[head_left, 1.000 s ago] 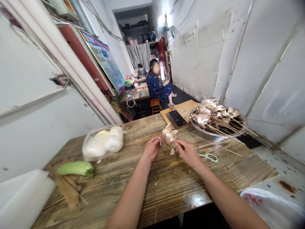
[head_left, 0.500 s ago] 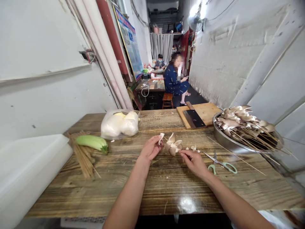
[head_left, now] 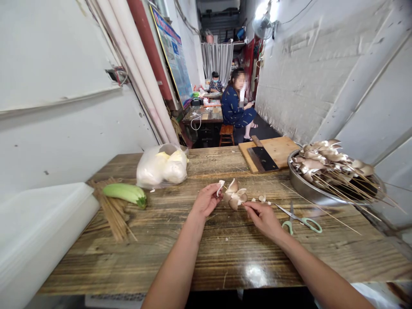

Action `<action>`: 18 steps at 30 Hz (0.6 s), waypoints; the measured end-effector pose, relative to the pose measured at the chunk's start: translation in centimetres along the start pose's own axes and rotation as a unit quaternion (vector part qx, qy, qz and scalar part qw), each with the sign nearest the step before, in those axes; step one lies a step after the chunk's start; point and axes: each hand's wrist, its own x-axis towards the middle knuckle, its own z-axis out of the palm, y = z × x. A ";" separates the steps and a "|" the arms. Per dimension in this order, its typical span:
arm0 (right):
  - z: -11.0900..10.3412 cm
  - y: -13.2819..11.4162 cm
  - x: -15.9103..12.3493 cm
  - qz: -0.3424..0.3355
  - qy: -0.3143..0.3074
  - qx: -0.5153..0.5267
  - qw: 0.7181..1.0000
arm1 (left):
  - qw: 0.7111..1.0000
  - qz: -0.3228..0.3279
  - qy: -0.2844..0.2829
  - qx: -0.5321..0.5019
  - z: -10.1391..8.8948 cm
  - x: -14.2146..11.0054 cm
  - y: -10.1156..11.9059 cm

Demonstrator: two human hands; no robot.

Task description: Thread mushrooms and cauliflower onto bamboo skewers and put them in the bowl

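Note:
My left hand (head_left: pixel 208 200) pinches a small pale mushroom piece (head_left: pixel 220 188) between thumb and fingers. Just to its right, brown-capped oyster mushrooms (head_left: pixel 236 196) are threaded on a thin skewer (head_left: pixel 225 187), whose tip points toward the piece. The other end of that skewer is in the closed fingers of my right hand (head_left: pixel 262 216), right beside the mushrooms. White mushroom scraps (head_left: pixel 262 198) lie on the table behind my right hand. Scissors with green handles (head_left: pixel 299 219) rest half open to the right of it.
A metal basin (head_left: pixel 309 191) heaped with skewered mushrooms stands at the right. Behind are a cutting board (head_left: pixel 283 150) and a cleaver (head_left: pixel 262 159). On the left are a plastic bag (head_left: pixel 151 169), a green gourd (head_left: pixel 124 192), loose skewers (head_left: pixel 114 219) and a white box (head_left: pixel 48 231). A person (head_left: pixel 236 105) sits beyond.
The left hand and its mushroom piece have shifted slightly right, closer to the skewer tip. My right hand stays nearly where it was.

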 end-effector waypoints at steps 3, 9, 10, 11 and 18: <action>0.0 0.0 0.0 -0.002 -0.004 0.000 1.000 | 1.000 0.011 -0.006 0.012 0.1 0.0 0.0; 0.0 0.0 0.0 0.002 -0.001 -0.010 1.000 | 0.999 0.026 -0.008 0.033 -0.1 0.0 0.2; -0.1 0.0 0.0 0.000 -0.001 -0.009 1.000 | 0.999 0.022 -0.011 0.038 -0.2 0.0 0.2; -0.1 0.0 0.0 -0.003 -0.002 -0.006 1.000 | 0.999 0.016 -0.013 0.045 -0.2 -0.1 0.2; -0.3 -0.1 0.0 -0.019 -0.011 0.007 1.000 | 0.995 -0.023 -0.063 0.072 0.3 -0.4 -0.4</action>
